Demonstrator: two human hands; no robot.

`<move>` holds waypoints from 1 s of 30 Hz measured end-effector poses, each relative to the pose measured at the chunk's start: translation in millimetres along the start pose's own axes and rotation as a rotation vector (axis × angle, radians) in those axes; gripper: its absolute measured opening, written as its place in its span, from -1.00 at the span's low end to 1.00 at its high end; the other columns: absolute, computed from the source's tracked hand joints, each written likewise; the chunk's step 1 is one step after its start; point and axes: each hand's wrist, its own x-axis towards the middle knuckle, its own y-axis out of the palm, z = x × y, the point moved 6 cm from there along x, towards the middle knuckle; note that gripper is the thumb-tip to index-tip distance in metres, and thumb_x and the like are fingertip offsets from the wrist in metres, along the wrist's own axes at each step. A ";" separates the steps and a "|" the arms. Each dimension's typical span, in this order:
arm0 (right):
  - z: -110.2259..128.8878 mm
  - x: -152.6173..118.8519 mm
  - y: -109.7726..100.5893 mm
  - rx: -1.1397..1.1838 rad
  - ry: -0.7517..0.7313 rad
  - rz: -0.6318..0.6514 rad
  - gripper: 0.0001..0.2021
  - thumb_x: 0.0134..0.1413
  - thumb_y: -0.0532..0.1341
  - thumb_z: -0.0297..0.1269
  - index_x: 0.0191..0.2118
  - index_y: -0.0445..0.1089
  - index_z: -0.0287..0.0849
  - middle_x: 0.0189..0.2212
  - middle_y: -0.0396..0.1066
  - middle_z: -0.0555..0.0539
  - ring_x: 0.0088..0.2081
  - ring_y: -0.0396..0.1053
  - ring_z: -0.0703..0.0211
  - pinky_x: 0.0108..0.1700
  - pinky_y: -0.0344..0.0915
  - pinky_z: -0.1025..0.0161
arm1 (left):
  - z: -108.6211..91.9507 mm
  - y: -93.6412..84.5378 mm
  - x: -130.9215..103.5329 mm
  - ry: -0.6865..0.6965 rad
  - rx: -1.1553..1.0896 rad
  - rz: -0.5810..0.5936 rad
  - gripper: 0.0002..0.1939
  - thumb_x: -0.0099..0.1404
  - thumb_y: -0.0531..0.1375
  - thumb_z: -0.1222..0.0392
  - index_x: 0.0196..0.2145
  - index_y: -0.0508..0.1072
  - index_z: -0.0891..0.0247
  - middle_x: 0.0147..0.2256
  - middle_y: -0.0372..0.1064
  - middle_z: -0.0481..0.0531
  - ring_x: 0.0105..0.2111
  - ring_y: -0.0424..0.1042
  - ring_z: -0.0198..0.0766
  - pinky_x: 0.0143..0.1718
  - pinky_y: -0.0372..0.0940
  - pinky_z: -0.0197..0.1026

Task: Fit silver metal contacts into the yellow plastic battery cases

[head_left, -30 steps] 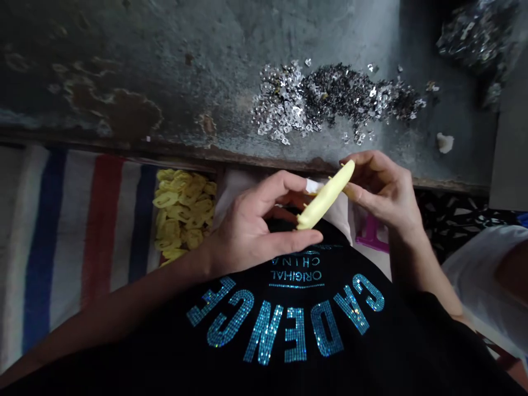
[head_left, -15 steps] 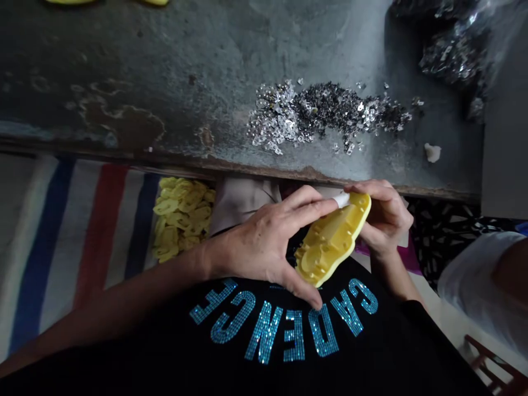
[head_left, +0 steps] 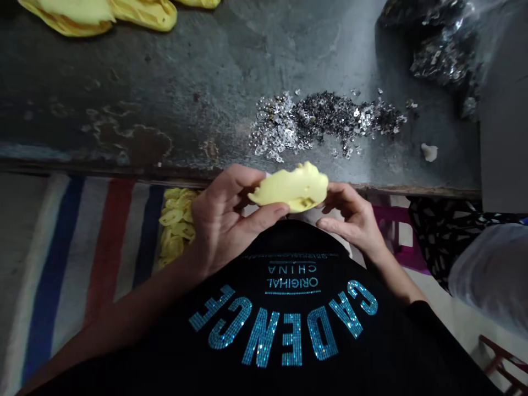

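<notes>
A pale yellow moulded plastic part (head_left: pixel 295 188) is held up at the table's front edge, its smooth curved outer side towards me and a small notch low on its right. My left hand (head_left: pixel 226 214) grips its left end, thumb in front and fingers behind. At the right end, fingertips of my right hand (head_left: pixel 352 220) touch or nearly touch the edge; its thumb stands apart below. Small metal pieces (head_left: pixel 325 118) lie in a loose pile on the grey table (head_left: pixel 198 71) just beyond.
Larger yellow parts (head_left: pixel 144 14) lie at the far left of the table. A dark clear bag of metal pieces (head_left: pixel 437 60) and a white lump (head_left: pixel 429 152) are at right. Below left, more yellow parts (head_left: pixel 175 225) sit beside a striped sheet (head_left: pixel 107 236). A purple stool (head_left: pixel 408 253) stands right.
The yellow part has been turned from its hollow inner side to its smooth outer side and moved left and up. My right thumb has come away from it; my left hand keeps hold.
</notes>
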 end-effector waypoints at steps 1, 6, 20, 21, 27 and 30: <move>6.5 4.3 -0.8 -0.012 -0.008 0.039 -0.40 0.21 0.64 0.06 0.27 0.57 0.05 0.01 0.72 -0.03 -0.08 0.64 0.10 -0.07 0.57 0.16 | -4.9 0.9 2.3 0.030 0.078 0.050 -0.72 0.42 0.54 0.00 -0.01 0.65 0.07 -0.22 0.57 -0.08 -0.31 0.47 -0.27 -0.27 0.40 -0.19; 22.4 21.4 15.3 0.106 0.106 0.193 -0.58 0.23 0.64 0.03 0.07 0.64 -0.02 -0.13 0.69 0.02 -0.17 0.58 0.15 -0.12 0.54 0.21 | -6.9 13.3 7.5 -0.022 0.106 0.252 -0.72 0.43 0.52 0.05 0.01 0.64 0.14 -0.34 0.56 -0.10 -0.46 0.43 -0.32 -0.45 0.27 -0.28; 11.4 43.1 -40.6 -0.636 -0.152 -0.135 -0.90 0.52 0.40 -0.17 0.00 0.71 0.08 -0.08 0.70 -0.06 0.02 0.56 -0.07 0.17 0.44 -0.13 | 36.6 -16.6 -21.6 -0.378 -0.501 -0.142 -0.75 0.26 0.53 0.10 -0.19 0.60 0.18 -0.50 0.54 -0.12 -0.67 0.39 -0.33 -0.69 0.28 -0.36; 10.1 51.4 -39.3 -0.786 -0.202 -0.134 -0.88 0.54 0.36 -0.20 -0.01 0.71 0.10 -0.06 0.69 -0.05 0.04 0.52 -0.09 0.18 0.39 -0.17 | 37.7 -17.3 -20.4 -0.394 -0.537 -0.140 -0.75 0.24 0.53 0.09 -0.23 0.59 0.18 -0.51 0.52 -0.12 -0.67 0.39 -0.33 -0.65 0.32 -0.35; -12.8 87.5 4.2 -1.048 -0.308 0.031 -0.76 0.55 0.36 -0.20 0.21 0.62 0.19 0.14 0.58 -0.11 0.16 0.37 -0.23 0.18 0.26 -0.25 | 42.9 -17.1 -24.4 -0.514 -0.657 -0.166 -0.76 0.24 0.50 0.11 -0.23 0.58 0.21 -0.29 0.64 -0.01 -0.45 0.61 -0.23 -0.43 0.59 -0.22; -11.0 81.6 4.6 -1.089 -0.351 0.032 -0.83 0.56 0.36 -0.18 0.13 0.64 0.21 0.09 0.58 -0.08 0.14 0.37 -0.19 0.17 0.25 -0.22 | 46.0 -17.1 -25.9 -0.563 -0.671 -0.190 -0.70 0.19 0.52 0.07 -0.26 0.53 0.22 -0.33 0.60 -0.02 -0.49 0.60 -0.19 -0.56 0.57 -0.21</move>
